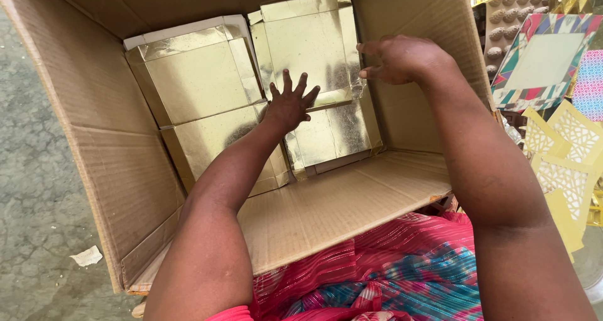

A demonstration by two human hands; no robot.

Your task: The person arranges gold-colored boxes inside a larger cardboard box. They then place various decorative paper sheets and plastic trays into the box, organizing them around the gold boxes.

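Observation:
A large brown cardboard carton lies on its side with its mouth toward me. Several shiny gold boxes are stacked at its back. My left hand reaches deep inside, fingers spread flat against the front of a gold box in the right-hand stack. My right hand rests against the upper gold box at its right edge, fingers loosely bent. Two more gold boxes sit in the left-hand stack, untouched.
Flat yellow cut-out cards and a colourful patterned frame lie to the right of the carton. A pink and blue striped cloth covers my lap. Grey floor with a scrap of paper is at left.

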